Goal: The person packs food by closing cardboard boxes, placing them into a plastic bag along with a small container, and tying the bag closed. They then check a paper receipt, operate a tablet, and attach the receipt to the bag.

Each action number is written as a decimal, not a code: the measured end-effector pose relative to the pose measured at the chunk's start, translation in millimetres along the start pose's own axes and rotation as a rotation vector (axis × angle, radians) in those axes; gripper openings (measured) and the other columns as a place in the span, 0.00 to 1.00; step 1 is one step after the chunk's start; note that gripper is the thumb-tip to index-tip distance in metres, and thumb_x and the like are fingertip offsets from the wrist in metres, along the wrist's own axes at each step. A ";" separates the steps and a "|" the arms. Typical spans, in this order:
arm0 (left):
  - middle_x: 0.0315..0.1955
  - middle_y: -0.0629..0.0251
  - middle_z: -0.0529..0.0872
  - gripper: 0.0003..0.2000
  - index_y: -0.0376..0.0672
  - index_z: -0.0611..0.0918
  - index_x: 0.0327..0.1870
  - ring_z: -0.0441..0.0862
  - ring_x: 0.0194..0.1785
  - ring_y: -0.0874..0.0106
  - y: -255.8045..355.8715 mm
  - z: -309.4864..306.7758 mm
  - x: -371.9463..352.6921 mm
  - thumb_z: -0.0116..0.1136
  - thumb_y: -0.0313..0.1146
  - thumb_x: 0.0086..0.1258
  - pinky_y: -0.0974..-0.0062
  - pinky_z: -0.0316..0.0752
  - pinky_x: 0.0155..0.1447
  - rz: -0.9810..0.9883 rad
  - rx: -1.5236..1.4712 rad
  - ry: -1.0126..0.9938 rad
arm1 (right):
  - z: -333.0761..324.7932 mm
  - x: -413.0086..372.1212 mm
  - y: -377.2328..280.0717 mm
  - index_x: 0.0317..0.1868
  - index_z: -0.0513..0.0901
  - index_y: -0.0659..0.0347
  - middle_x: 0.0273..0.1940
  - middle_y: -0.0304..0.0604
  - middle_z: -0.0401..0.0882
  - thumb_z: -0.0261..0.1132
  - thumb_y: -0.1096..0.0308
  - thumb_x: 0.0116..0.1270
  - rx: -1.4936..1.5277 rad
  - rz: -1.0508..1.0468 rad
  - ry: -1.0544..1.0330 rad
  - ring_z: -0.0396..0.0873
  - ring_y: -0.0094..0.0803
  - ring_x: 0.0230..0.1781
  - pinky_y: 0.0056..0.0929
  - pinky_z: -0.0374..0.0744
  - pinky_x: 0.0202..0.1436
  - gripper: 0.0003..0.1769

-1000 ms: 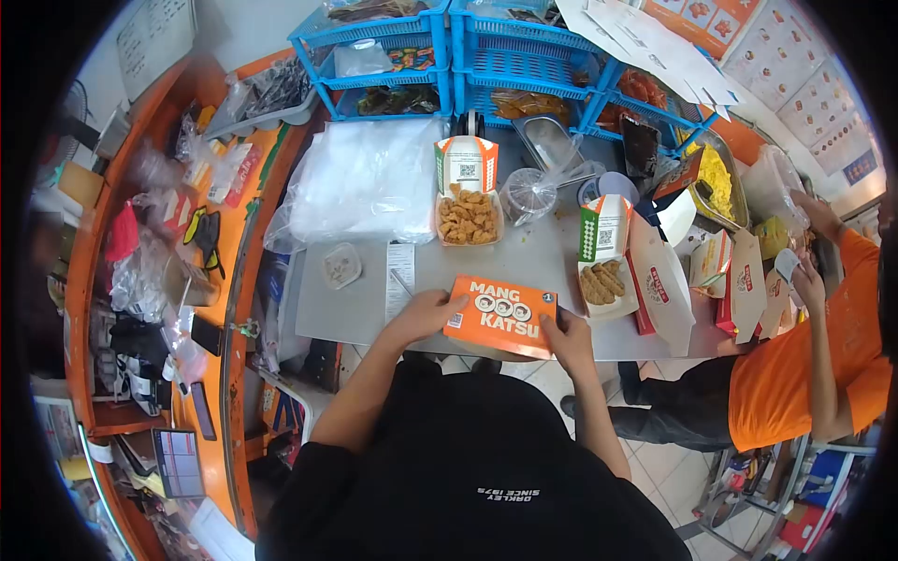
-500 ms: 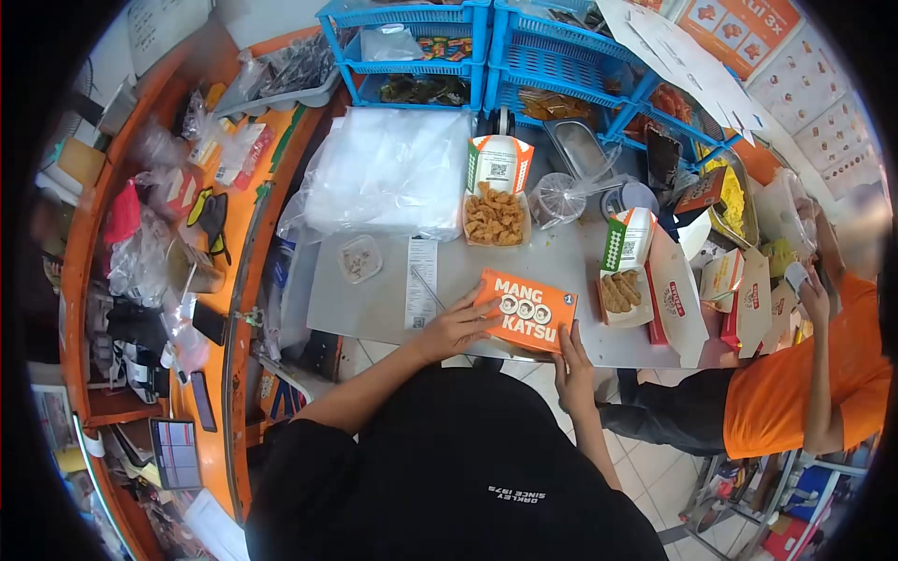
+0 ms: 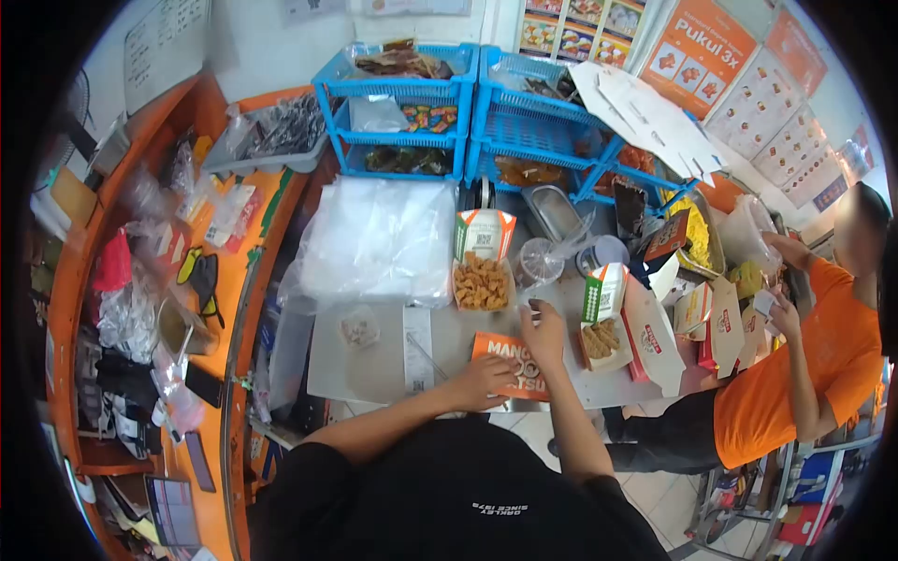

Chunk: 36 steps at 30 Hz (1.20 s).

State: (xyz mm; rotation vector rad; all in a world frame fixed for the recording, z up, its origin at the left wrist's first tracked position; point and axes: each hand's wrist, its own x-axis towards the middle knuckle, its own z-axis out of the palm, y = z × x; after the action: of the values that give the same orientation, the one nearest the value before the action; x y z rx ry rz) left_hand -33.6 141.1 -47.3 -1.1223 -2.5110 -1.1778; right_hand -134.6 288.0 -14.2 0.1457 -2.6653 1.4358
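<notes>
An orange takeaway food box (image 3: 499,352) lies on the metal table near its front edge, its printed lid face up. My left hand (image 3: 485,381) grips its lower left side. Over the box's right part reaches my right hand (image 3: 543,329), fingers loosely bent and pointing away from me, with nothing visible in them. Just beyond stands an opened box of fried chicken pieces (image 3: 482,283), lid upright. Further right, another opened box holds fried pieces (image 3: 601,341). A paper receipt (image 3: 417,348) with a thin stick across it lies left of my left hand.
Plastic bags (image 3: 379,238) are stacked at the back left, below blue baskets (image 3: 402,103). A small clear tub (image 3: 358,327) sits nearby. Several opened boxes (image 3: 652,341) stand at the right. A person in an orange shirt (image 3: 786,374) works there. An orange counter (image 3: 234,309) runs along the left.
My right hand has left the box's right edge and moved forward over it. My left hand stays on the box. The camera view has tilted upward.
</notes>
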 end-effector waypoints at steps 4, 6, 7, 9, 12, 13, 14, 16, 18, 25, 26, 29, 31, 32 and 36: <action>0.49 0.62 0.80 0.08 0.45 0.83 0.34 0.73 0.61 0.59 -6.0 -7.1 -5.8 0.65 0.33 0.54 0.59 0.67 0.62 0.070 -0.113 0.028 | 45.8 43.9 20.9 0.33 0.83 0.71 0.31 0.61 0.81 0.63 0.62 0.59 -0.194 0.131 -0.094 0.79 0.56 0.32 0.44 0.77 0.43 0.16; 0.48 0.61 0.81 0.06 0.44 0.82 0.32 0.73 0.61 0.59 -7.7 -8.9 -9.4 0.65 0.32 0.55 0.60 0.67 0.62 0.068 -0.116 0.025 | 51.1 40.0 33.1 0.29 0.83 0.71 0.26 0.61 0.80 0.62 0.60 0.60 -0.254 -0.011 -0.003 0.80 0.56 0.33 0.45 0.77 0.41 0.18; 0.47 0.61 0.81 0.05 0.44 0.82 0.30 0.73 0.61 0.59 -8.9 -11.2 -10.8 0.64 0.32 0.56 0.60 0.67 0.62 0.054 -0.138 0.014 | 47.1 35.2 36.9 0.28 0.82 0.71 0.24 0.60 0.80 0.61 0.62 0.61 -0.212 0.006 -0.030 0.80 0.54 0.30 0.44 0.78 0.38 0.17; 0.46 0.61 0.82 0.05 0.43 0.80 0.26 0.73 0.60 0.60 -10.2 -19.9 -12.8 0.64 0.33 0.56 0.61 0.68 0.62 0.058 -0.110 0.022 | 41.9 29.2 23.7 0.27 0.82 0.71 0.22 0.59 0.79 0.60 0.63 0.62 -0.171 0.023 -0.064 0.81 0.51 0.27 0.43 0.78 0.35 0.16; 0.45 0.61 0.81 0.05 0.43 0.80 0.24 0.73 0.61 0.60 -9.2 -36.0 -15.4 0.63 0.32 0.55 0.61 0.68 0.61 0.021 -0.145 -0.020 | 20.7 13.1 -30.8 0.23 0.79 0.73 0.16 0.54 0.77 0.56 0.69 0.64 -0.073 0.018 -0.033 0.81 0.39 0.15 0.35 0.78 0.25 0.16; 0.45 0.61 0.81 0.05 0.43 0.80 0.24 0.73 0.61 0.60 -12.5 -38.4 -16.9 0.63 0.32 0.55 0.61 0.68 0.61 0.017 -0.149 -0.019 | 23.2 15.0 -40.6 0.23 0.79 0.73 0.16 0.54 0.77 0.56 0.69 0.64 -0.075 0.021 -0.038 0.81 0.39 0.15 0.35 0.78 0.25 0.16; 0.46 0.62 0.81 0.06 0.43 0.80 0.24 0.73 0.60 0.61 -16.1 -40.5 -17.1 0.63 0.33 0.56 0.61 0.67 0.61 0.031 -0.122 -0.037 | 27.9 19.9 -51.2 0.23 0.79 0.73 0.16 0.53 0.77 0.57 0.69 0.64 -0.044 0.016 -0.072 0.81 0.38 0.16 0.34 0.77 0.24 0.16; 0.47 0.62 0.81 0.06 0.44 0.80 0.24 0.73 0.60 0.61 -21.4 -43.9 -15.9 0.64 0.33 0.56 0.61 0.67 0.61 0.044 -0.096 -0.060 | 44.2 31.7 -78.5 0.24 0.78 0.73 0.17 0.51 0.79 0.56 0.69 0.65 0.007 -0.029 -0.161 0.82 0.35 0.17 0.30 0.78 0.21 0.16; 0.44 0.62 0.80 0.06 0.42 0.80 0.26 0.75 0.54 0.60 -23.7 -44.8 -9.8 0.65 0.32 0.49 0.61 0.69 0.57 0.005 -0.106 -0.204 | 76.1 42.7 -107.7 0.25 0.78 0.74 0.19 0.50 0.80 0.54 0.70 0.67 0.059 -0.069 -0.256 0.83 0.32 0.19 0.28 0.79 0.19 0.16; 0.44 0.56 0.79 0.15 0.41 0.79 0.43 0.73 0.53 0.60 -31.6 -42.5 -9.7 0.64 0.29 0.53 0.62 0.68 0.55 0.040 -0.440 0.093 | 207.9 58.1 -113.6 0.27 0.79 0.74 0.20 0.50 0.81 0.55 0.71 0.66 0.108 -0.014 -0.370 0.83 0.32 0.19 0.29 0.81 0.22 0.14; 0.44 0.56 0.79 0.15 0.41 0.79 0.43 0.73 0.53 0.60 -32.0 -39.7 -10.2 0.64 0.29 0.53 0.62 0.68 0.55 0.046 -0.453 0.081 | 216.7 57.1 -102.9 0.27 0.79 0.73 0.19 0.50 0.80 0.56 0.71 0.65 0.003 -0.057 -0.359 0.83 0.31 0.18 0.29 0.80 0.21 0.14; 0.47 0.55 0.78 0.20 0.40 0.77 0.48 0.73 0.54 0.58 -39.9 -37.8 -10.6 0.65 0.31 0.53 0.59 0.67 0.56 -0.065 -0.418 -0.121 | 183.2 66.6 -101.7 0.27 0.81 0.70 0.19 0.51 0.79 0.59 0.67 0.63 0.150 0.100 -0.229 0.80 0.42 0.20 0.38 0.78 0.31 0.13; 0.50 0.56 0.77 0.19 0.41 0.79 0.47 0.73 0.55 0.57 -28.1 -49.6 -6.4 0.65 0.33 0.53 0.59 0.67 0.57 0.134 -0.215 0.134 | 148.7 83.4 -90.1 0.31 0.82 0.67 0.23 0.52 0.80 0.60 0.65 0.64 -0.035 -0.173 0.266 0.79 0.46 0.24 0.36 0.76 0.32 0.13; 0.49 0.61 0.79 0.09 0.41 0.81 0.33 0.73 0.58 0.59 -35.3 -39.3 -16.6 0.64 0.34 0.54 0.61 0.68 0.58 0.059 -0.152 -0.052 | 141.1 99.1 -67.3 0.32 0.82 0.67 0.27 0.53 0.81 0.60 0.63 0.64 -0.119 -0.198 0.378 0.80 0.45 0.28 0.36 0.76 0.34 0.13; 0.47 0.64 0.79 0.06 0.44 0.78 0.25 0.73 0.58 0.61 -47.3 -35.9 -19.4 0.65 0.30 0.52 0.61 0.68 0.57 0.097 -0.084 0.112 | 139.8 150.9 0.9 0.36 0.82 0.66 0.35 0.50 0.82 0.64 0.61 0.63 0.141 0.117 0.194 0.79 0.39 0.36 0.33 0.73 0.36 0.14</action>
State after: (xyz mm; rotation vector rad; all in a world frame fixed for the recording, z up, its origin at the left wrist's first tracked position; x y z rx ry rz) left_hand -58.3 85.0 -59.4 -1.1494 -2.3171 -1.2923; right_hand -291.2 166.8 -69.8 -0.1342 -2.4539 1.5829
